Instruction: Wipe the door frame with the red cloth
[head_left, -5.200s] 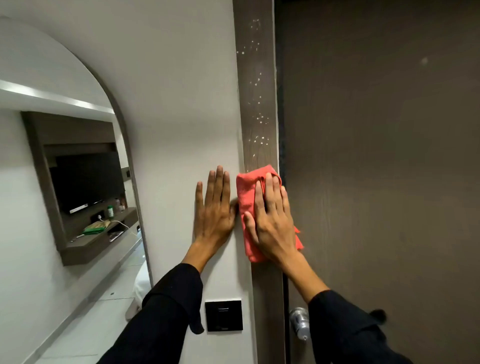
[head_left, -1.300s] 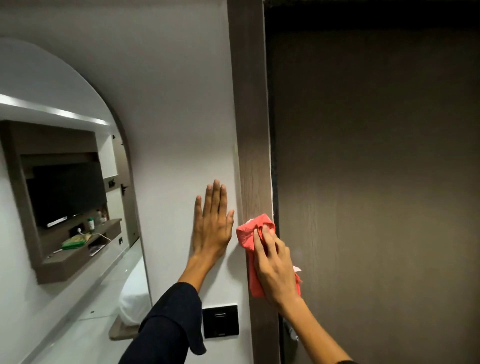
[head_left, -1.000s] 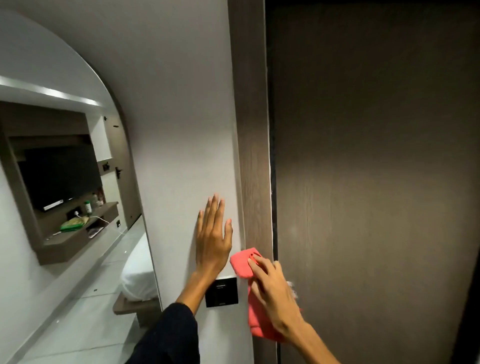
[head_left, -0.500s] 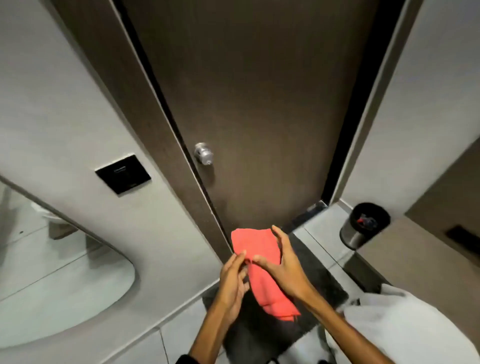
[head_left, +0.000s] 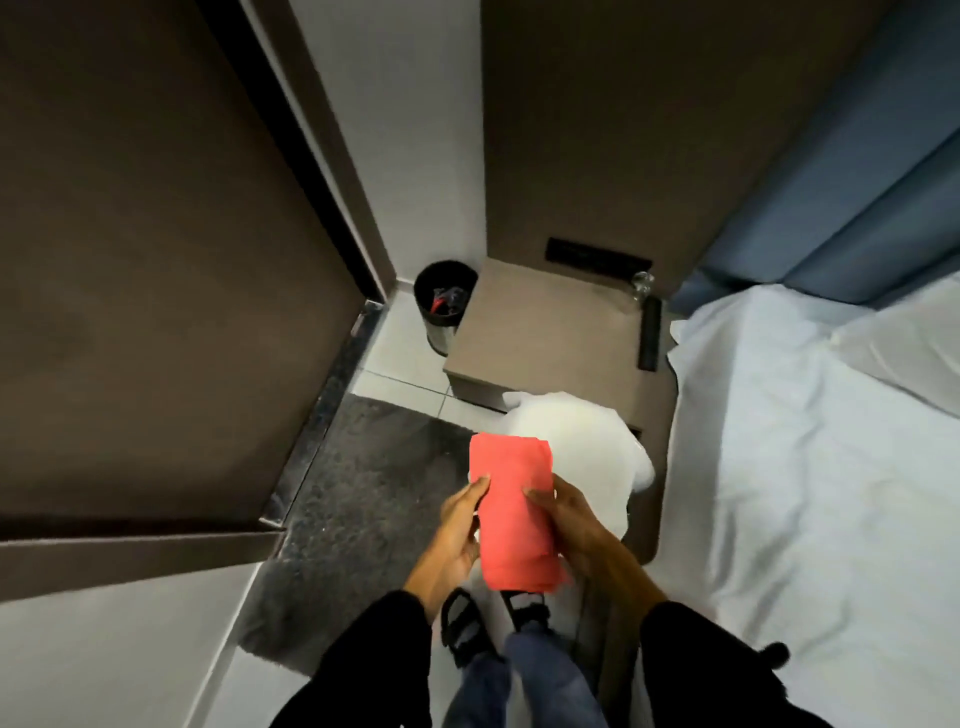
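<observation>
The red cloth (head_left: 514, 512), folded into a long rectangle, is held flat in front of my body over the floor. My left hand (head_left: 457, 530) grips its left edge with the thumb on top, and my right hand (head_left: 576, 525) grips its right edge the same way. The dark brown door (head_left: 145, 249) fills the left of the view. Its door frame (head_left: 130, 558) runs along the lower left and up the far side (head_left: 332, 171). Neither hand touches the frame; both are to the right of it.
A dark grey mat (head_left: 358, 499) lies at the door's metal threshold (head_left: 322, 410). A black bin (head_left: 444, 306) stands in the corner beside a brown bedside unit (head_left: 545, 332). A white cloth (head_left: 587, 452) lies below my hands. The bed with white sheets (head_left: 810, 467) fills the right.
The cloth left the door frame and my view swung down and right toward the floor and bed. My left hand came off the wall and now both hands hold the folded cloth.
</observation>
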